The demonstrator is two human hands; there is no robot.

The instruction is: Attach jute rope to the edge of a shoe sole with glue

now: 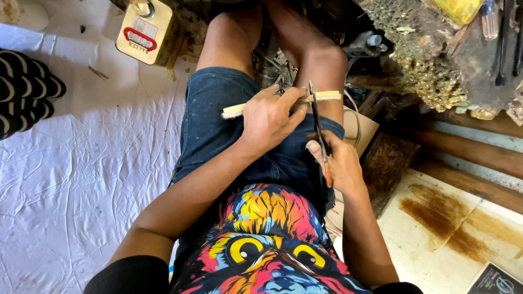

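Observation:
I sit with my legs stretched forward, in blue denim shorts. My left hand (269, 117) grips a pale wooden stick (327, 96) that lies crosswise over my thighs; its left end (233, 111) sticks out past my fingers. My right hand (338, 163) is closed on a pair of scissors (317, 122) with orange handles. The dark blades point away from me and their tips reach the stick just right of my left hand.
A white crinkled sheet (81, 163) covers the floor on the left. A yellow tin can (144, 30) stands ahead on the left. Wood pieces, clutter and tools (436, 71) lie at the right, with stained cardboard (447, 223) below and a brown paper piece (362, 128).

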